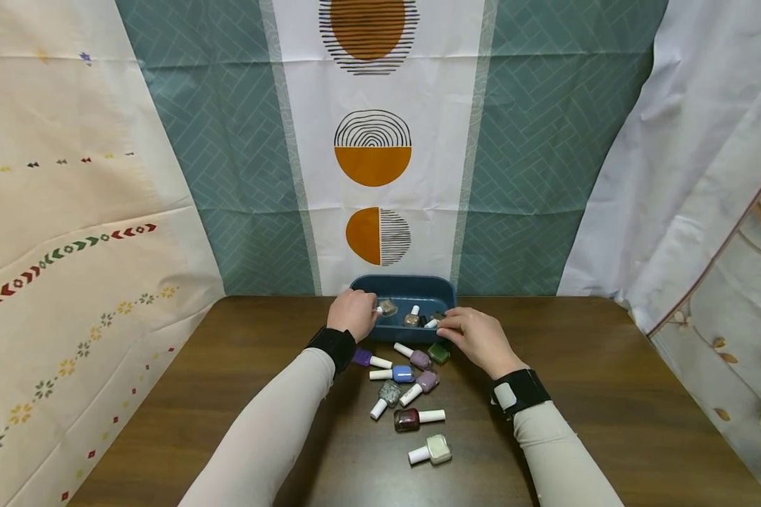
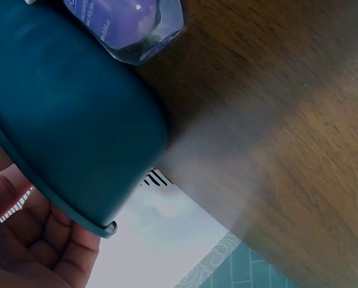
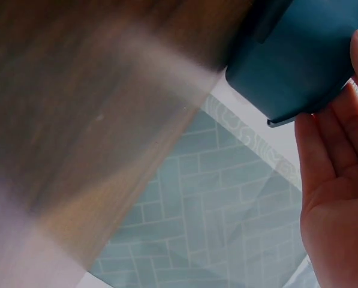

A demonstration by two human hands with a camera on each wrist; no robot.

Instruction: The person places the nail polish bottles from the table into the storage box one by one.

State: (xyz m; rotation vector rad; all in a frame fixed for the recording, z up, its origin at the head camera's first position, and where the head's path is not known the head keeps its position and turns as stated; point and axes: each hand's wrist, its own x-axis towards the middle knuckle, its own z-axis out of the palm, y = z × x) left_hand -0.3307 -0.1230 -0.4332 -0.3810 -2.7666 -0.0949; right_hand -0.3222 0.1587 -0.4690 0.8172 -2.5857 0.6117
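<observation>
A dark blue bin (image 1: pixel 402 284) stands at the table's back edge with several white-capped nail polish bottles inside. Over its left end, my left hand (image 1: pixel 352 313) pinches the white cap of a glittery nail polish bottle (image 1: pixel 387 307). My right hand (image 1: pixel 478 336) reaches over the front right rim, its thumb and fingers pinching a dark nail polish bottle (image 1: pixel 440 317). Between the hands, a gold glitter bottle (image 1: pixel 412 320) lies in the bin. Both wrist views show fingers behind the rim of the bin (image 2: pixel 77 114), the fingertips partly hidden.
In front of the bin lie several more bottles: purple (image 1: pixel 362 357), green (image 1: pixel 439 353), blue (image 1: pixel 402 374), mauve (image 1: pixel 428 381), grey glitter (image 1: pixel 390 393), dark red (image 1: pixel 407 420) and pale cream (image 1: pixel 439 448). Patterned cloth (image 1: pixel 228 141) hangs behind the wooden table (image 1: pixel 228 394).
</observation>
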